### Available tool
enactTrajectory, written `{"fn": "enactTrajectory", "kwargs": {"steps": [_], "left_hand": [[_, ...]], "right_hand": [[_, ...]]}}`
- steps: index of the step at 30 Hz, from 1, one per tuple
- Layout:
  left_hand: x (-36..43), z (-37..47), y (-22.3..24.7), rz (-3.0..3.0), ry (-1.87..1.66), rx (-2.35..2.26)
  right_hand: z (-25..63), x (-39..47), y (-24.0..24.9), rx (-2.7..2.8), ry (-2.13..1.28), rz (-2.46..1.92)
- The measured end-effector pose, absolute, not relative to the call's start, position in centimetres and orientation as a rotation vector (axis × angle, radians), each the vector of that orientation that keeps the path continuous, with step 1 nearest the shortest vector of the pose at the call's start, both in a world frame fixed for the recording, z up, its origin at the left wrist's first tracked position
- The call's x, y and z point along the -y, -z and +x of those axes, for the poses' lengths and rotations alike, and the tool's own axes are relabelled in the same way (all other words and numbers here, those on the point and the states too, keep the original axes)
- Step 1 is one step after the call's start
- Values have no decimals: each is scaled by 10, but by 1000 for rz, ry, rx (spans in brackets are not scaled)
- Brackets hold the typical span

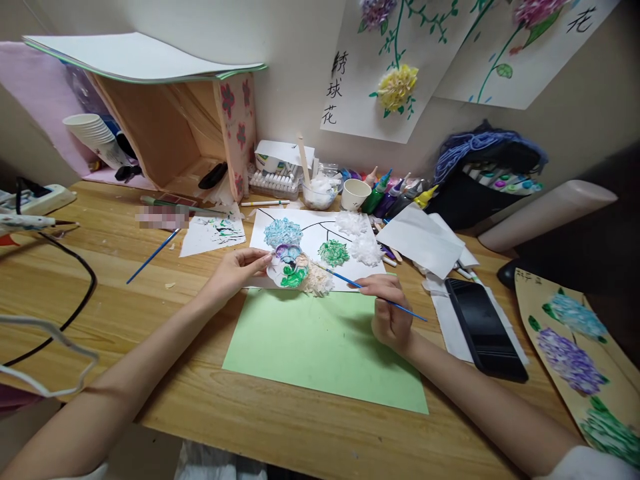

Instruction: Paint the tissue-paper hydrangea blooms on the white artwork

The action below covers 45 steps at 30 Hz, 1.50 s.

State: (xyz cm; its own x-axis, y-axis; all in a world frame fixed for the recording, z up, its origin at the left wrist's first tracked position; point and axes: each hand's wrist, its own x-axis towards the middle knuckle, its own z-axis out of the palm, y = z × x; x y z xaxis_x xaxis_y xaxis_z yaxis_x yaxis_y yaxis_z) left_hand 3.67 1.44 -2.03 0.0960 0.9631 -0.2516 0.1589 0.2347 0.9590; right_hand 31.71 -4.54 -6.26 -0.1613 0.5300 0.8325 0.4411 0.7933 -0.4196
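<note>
My left hand pinches the edge of a small white paint palette smeared with green, purple and black paint. My right hand grips a thin blue paintbrush, its tip close to a cream fluffy paper flower. Beneath the palette lies a white sheet with dark drawn stems. On it sit a blue flower, a green flower and white fluffy flowers. The palette covers part of the sheet. Nearer me is a light green sheet.
A phone and white papers lie to the right. Paint bottles, a paper cup and a bowl of white scraps stand behind. At left are another blue brush, a glue gun and a black cable.
</note>
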Motion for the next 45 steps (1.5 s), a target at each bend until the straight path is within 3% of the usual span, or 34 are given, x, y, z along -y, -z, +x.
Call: {"fn": "enactTrajectory", "kwargs": {"steps": [6,35,45], "left_hand": [[-17,33,22,1195,-905,-1375],[-21,29,25,1197,-978,-1334],[-21,31,28,1206,-1019,-1281]], "right_hand": [[320,43,68,1603,-120,-722],[317,40,66,1796,-135,-733],[315,34,66,1394,-238,-838]]}}
